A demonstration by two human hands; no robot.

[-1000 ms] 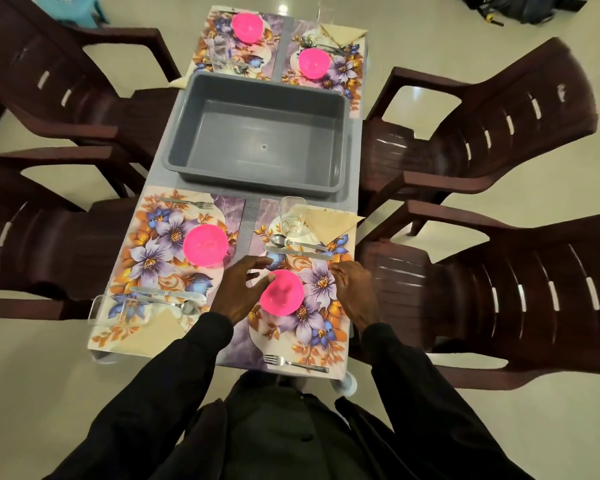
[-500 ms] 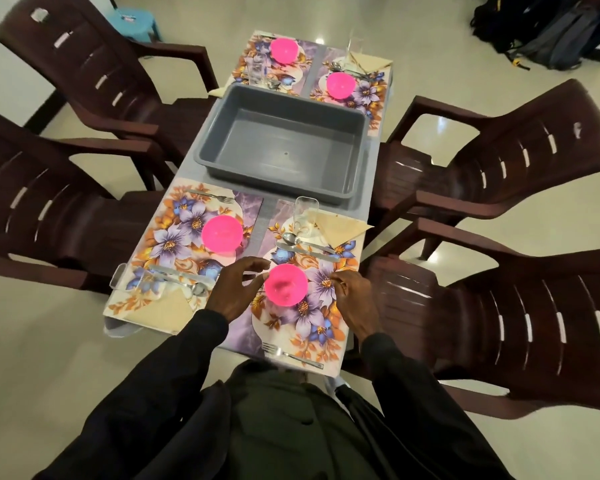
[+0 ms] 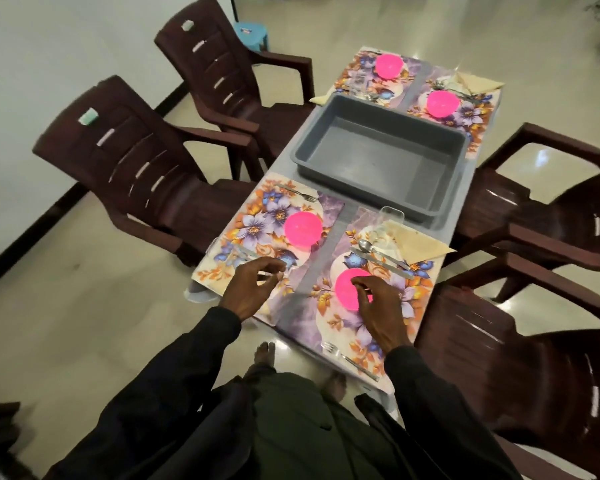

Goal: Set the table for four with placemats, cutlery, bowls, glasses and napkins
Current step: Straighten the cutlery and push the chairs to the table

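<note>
A fork lies at the near edge of the right placemat. The right hand hangs over that mat's pink bowl, fingers loosely bent and gripping nothing. The left hand is just as slack above the left placemat. Beyond the bowl are a knife, a napkin and a glass, then the grey tub

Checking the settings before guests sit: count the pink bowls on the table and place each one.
4. Near-right bowl, partly behind the right hand; near-left bowl; far-left bowl; far-right bowl, one per setting. The grey tub holds none; none seems hidden.
</note>
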